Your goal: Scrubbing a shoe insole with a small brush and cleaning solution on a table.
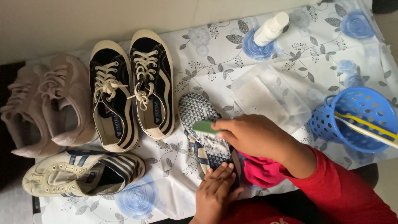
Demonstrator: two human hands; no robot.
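Note:
A blue-and-white patterned shoe (198, 113) lies on the flowered cloth (215, 54), toe pointing away from me. My right hand (248, 135) grips a small green brush (206, 127) and presses it on the shoe's upper. My left hand (215, 193) holds the heel end of the same shoe, fingers laid over it. A pink-red cloth (259, 170) lies bunched just right of the heel, under my right wrist.
Black lace-up sneakers (132, 91) stand left of the shoe, pale pink sneakers (45, 103) further left, a worn white striped sneaker (83, 172) in front. A clear plastic tub (269, 97), a white bottle (270, 28) and a blue perforated basket (358, 120) sit on the right.

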